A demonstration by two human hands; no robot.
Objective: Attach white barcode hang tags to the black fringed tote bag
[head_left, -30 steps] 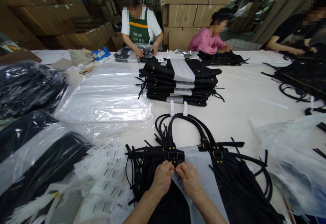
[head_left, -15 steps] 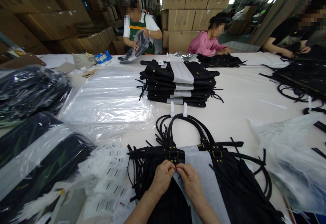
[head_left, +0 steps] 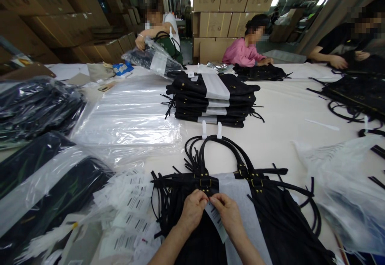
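A black handbag (head_left: 288,221) with brass-coloured buckles and fringed straps lies flat on the table, its looped handles (head_left: 202,152) pointing away from me. A band of white wrapping paper (head_left: 237,204) runs down its front. Just below the left buckle, my left hand (head_left: 192,208) and my right hand (head_left: 227,213) meet fingertip to fingertip, both closed in a pinch. From between them hangs a white printed tag (head_left: 217,220). A tiny bit of red shows at the fingertips; the tag's fastening is mostly hidden.
Loose printed tags (head_left: 132,204) lie left of the bag, beside bagged goods (head_left: 54,188). Clear plastic bags (head_left: 129,112) and a stack of black bags (head_left: 215,96) lie farther back. Crumpled plastic (head_left: 345,188) is at right. Three people work across the table.
My hands keep almost the same place; more of the tag's printed face shows. Across the table, the person at left has swung a plastic-wrapped bag leftward and raised an arm.
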